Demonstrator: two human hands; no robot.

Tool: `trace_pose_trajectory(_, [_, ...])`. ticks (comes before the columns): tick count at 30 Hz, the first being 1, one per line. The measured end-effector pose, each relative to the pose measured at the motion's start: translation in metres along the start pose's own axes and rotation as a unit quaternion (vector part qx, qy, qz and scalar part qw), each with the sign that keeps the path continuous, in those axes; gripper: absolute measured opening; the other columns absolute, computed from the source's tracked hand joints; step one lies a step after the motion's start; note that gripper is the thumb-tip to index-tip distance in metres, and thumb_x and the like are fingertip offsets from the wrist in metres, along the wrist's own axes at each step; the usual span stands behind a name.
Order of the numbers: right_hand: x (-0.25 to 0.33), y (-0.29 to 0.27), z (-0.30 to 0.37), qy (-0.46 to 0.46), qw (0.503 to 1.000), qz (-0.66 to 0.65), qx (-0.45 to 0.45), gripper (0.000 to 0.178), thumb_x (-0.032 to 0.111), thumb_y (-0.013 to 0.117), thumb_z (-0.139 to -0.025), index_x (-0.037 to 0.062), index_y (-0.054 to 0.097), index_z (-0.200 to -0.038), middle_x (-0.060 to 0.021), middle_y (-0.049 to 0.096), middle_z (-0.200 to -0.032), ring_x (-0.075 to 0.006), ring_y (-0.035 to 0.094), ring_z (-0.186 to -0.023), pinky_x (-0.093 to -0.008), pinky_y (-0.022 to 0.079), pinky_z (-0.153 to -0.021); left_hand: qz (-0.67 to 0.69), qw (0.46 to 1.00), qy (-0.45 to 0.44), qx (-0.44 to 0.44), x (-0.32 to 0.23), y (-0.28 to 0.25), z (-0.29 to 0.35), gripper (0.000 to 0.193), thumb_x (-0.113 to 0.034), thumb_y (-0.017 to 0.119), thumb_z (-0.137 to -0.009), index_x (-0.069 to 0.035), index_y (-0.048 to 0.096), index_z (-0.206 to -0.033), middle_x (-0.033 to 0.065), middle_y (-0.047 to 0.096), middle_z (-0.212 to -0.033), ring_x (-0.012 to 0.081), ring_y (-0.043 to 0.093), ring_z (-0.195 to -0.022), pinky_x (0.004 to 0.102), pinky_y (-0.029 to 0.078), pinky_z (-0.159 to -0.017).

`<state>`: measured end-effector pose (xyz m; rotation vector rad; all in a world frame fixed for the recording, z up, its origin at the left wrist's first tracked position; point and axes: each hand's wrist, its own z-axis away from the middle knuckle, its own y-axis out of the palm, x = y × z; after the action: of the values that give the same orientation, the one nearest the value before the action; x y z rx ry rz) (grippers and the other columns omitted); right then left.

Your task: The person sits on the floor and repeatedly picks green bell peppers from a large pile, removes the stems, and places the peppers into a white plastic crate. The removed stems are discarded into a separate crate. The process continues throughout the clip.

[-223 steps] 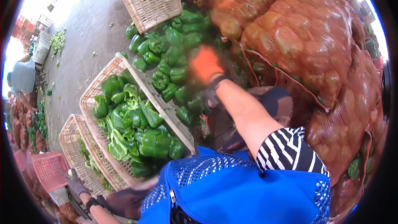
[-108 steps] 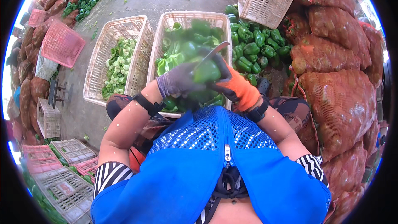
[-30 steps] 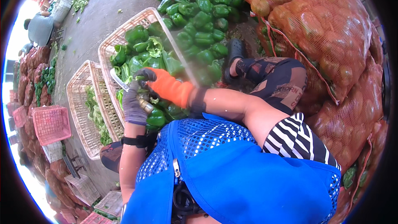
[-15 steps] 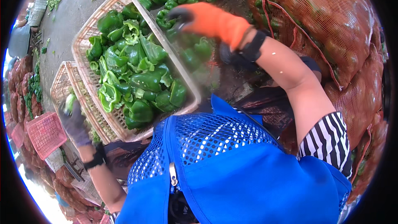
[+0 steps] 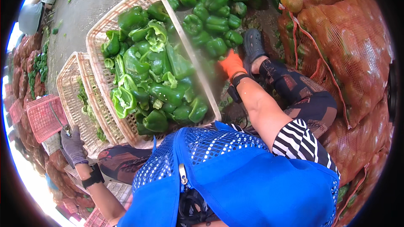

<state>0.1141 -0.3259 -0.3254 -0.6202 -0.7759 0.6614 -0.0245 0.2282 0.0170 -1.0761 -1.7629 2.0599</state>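
My right hand (image 5: 232, 64), in an orange glove, reaches down at the near end of a pile of green bell peppers (image 5: 217, 24) on the ground. It is against the nearest pepper (image 5: 216, 47); the fingertips are hidden, so their grip does not show. Low at the left, my left hand (image 5: 74, 145) in a grey glove is closed, thumb up, around something small and dark that I cannot make out. Between the hands stands a pale plastic crate (image 5: 93, 38) heaped with green peppers (image 5: 166, 94), some of them broken or cut open.
Two more pale crates (image 5: 63, 80) with green scraps sit left of the full one. Red mesh sacks (image 5: 349, 54) are stacked along the right, by my leg and dark clog (image 5: 253, 44). A pink crate (image 5: 44, 117) and more sacks (image 5: 31, 56) lie far left.
My right hand has moved from above the crate's right edge down to the pepper pile. The left hand has moved down, and the pale green piece seen at it is gone from view.
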Motion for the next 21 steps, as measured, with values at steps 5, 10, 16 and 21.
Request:
trace_pose_trajectory(5, [0.012, -0.04, 0.011, -0.064, 0.946, -0.309, 0.071, 0.064, 0.035, 0.067, -0.085, 0.0064, 0.046, -0.139, -0.015, 0.062, -0.123, -0.0296, 0.059, -0.116, -0.0398, 0.047, -0.099, 0.098, 0.964, 0.235, 0.079, -0.109, 0.043, 0.068, 0.041, -0.004, 0.063, -0.087, -0.004, 0.057, -0.127, 0.0121, 0.066, -0.115, 0.015, 0.061, -0.079, 0.0278, 0.052, -0.063])
trace_pose_trajectory(10, [0.083, -0.113, 0.062, -0.185, 0.57, -0.723, 0.345, 0.045, 0.041, 0.064, -0.092, 0.0124, 0.061, -0.126, -0.0094, 0.066, -0.115, -0.0242, 0.064, -0.103, -0.0431, 0.051, -0.094, 0.16, 0.836, 0.484, 0.202, -0.204, 0.097, 0.14, 0.052, 0.004, 0.058, -0.08, 0.0, 0.051, -0.132, 0.0212, 0.063, -0.121, 0.0239, 0.066, -0.099, 0.0325, 0.054, -0.087])
trace_pose_trajectory(16, [0.168, -0.155, 0.164, -0.255, 0.491, -0.718, 0.423, 0.066, 0.062, 0.055, -0.092, 0.0074, 0.055, -0.128, -0.0085, 0.064, -0.11, -0.0193, 0.062, -0.098, -0.0354, 0.052, -0.085, 0.197, 0.829, 0.471, 0.226, -0.247, 0.097, 0.179, 0.073, 0.0, 0.056, -0.079, 0.002, 0.031, -0.148, 0.0296, 0.052, -0.135, 0.039, 0.059, -0.118, 0.041, 0.049, -0.098])
trace_pose_trajectory(21, [0.186, -0.149, 0.209, -0.311, 0.511, -0.647, 0.473, 0.057, 0.042, 0.061, -0.095, 0.005, 0.047, -0.137, -0.0086, 0.061, -0.118, -0.019, 0.062, -0.101, -0.0347, 0.054, -0.084, 0.2, 0.783, 0.538, 0.239, -0.221, 0.064, 0.162, 0.08, 0.0, 0.054, -0.079, 0.001, 0.023, -0.152, 0.029, 0.049, -0.14, 0.0384, 0.055, -0.124, 0.0409, 0.048, -0.1])
